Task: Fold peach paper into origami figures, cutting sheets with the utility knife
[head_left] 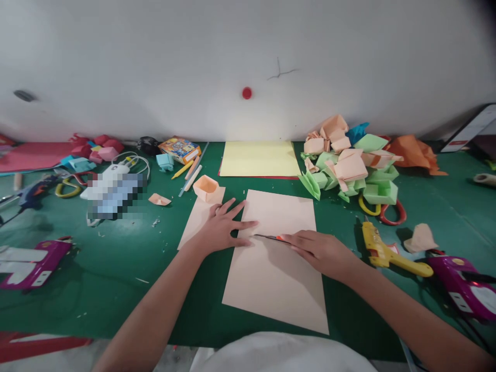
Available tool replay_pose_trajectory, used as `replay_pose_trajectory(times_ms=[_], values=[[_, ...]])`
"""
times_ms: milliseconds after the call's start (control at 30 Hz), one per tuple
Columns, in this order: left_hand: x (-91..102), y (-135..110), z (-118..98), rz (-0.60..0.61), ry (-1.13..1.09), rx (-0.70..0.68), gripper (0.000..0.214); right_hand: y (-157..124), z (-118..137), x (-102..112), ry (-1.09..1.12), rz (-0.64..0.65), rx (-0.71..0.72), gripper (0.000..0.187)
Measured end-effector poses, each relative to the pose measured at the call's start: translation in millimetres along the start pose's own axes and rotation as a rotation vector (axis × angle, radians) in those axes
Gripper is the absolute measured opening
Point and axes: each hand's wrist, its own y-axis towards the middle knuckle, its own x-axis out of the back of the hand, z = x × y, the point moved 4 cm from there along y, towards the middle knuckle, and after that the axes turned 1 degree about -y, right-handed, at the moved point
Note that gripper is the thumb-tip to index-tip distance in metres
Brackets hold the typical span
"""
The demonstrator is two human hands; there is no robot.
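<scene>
A large pale peach sheet of paper (279, 284) lies flat in front of me. My left hand (222, 227) rests with fingers spread, its thumb and index finger on the sheet's left edge. In my right hand (315, 250) is a thin dark pointed tool (267, 237) with an orange part; its exact kind is unclear. The tool's tip touches or hovers just over the sheet near my left fingertips. A smaller peach paper strip (196, 225) lies partly under my left hand, and a small folded peach paper box (206, 188) stands on its far end.
Folded green and peach paper pieces (351, 168) pile up at the back right. Nearer are scissors (392, 213), a yellow glue gun (382, 248) and a purple device (461, 284). Yellow paper (259, 159) lies against the wall. At left are a blurred phone (118, 196) and another purple device (46, 263).
</scene>
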Motion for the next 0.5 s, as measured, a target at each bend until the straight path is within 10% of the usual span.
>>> replay_pose_trajectory(times_ms=[500], values=[[2.2,0.8,-1.7,0.015,-0.016,0.014,0.057,-0.4,-1.1,2.5,0.009,0.018,-0.015,0.042]])
